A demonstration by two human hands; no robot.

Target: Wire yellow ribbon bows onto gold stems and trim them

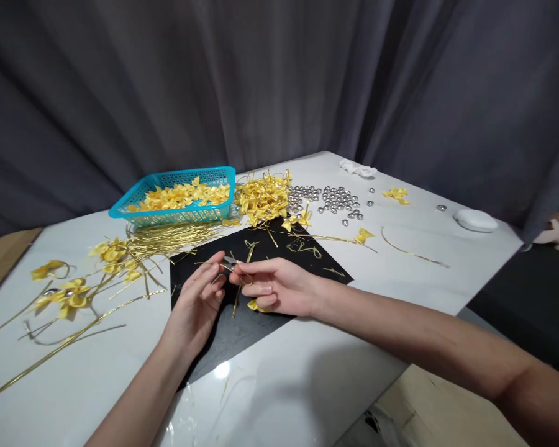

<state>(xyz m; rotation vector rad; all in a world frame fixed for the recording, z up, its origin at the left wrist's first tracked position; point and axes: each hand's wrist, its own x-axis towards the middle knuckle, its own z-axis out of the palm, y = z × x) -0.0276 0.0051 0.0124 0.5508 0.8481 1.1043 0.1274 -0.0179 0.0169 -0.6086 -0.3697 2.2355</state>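
Over a black mat point(233, 347), my left hand point(198, 301) has its fingertips pinched on a thin gold wire point(205, 263). My right hand point(279, 285) meets it fingertip to fingertip and is closed on the same wire, which loops below the fingers. A small silver piece point(230, 262) shows between the two hands; its exact shape is partly hidden. Under the right hand's lower fingers is a yellow ribbon piece point(257, 305). Wire scraps point(304, 249) are scattered on the mat beyond the hands.
A blue basket point(172, 216) of yellow ribbon pieces stands at the back left. Gold wires point(168, 239) lie before it. A yellow ribbon pile point(263, 197) and silver beads point(339, 200) sit right of it. A white oval object point(475, 220) rests at the far right.
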